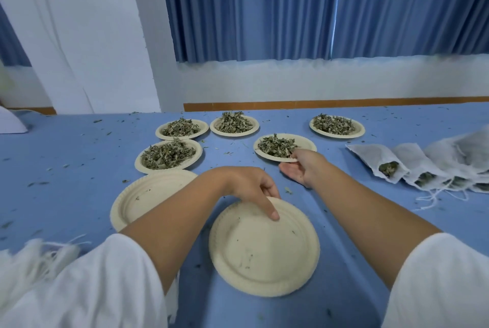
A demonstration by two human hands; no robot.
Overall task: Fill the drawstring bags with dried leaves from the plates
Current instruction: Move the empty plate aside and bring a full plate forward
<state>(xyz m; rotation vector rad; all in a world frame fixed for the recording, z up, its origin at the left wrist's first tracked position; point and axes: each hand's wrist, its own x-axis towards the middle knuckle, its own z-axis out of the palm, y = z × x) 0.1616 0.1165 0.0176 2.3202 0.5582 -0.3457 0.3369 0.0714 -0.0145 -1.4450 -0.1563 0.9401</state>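
Observation:
An empty paper plate (264,256) lies on the blue table right in front of me. My left hand (251,188) grips its far rim, one finger lying on top of it. Further out, my right hand (301,168) pinches the near rim of a plate of dried leaves (307,143), thumb on top and fingers underneath. White drawstring bags (383,158) with leaves inside lie in a row at the right. A blurred bundle of white bags and strings (39,256) sits at the lower left.
A second empty plate (143,200) lies left of my left arm. Several more plates heaped with leaves stand behind it, the nearest one (194,159) at centre left. Leaf crumbs litter the tablecloth (66,168). Blue curtains and a white wall stand behind the table.

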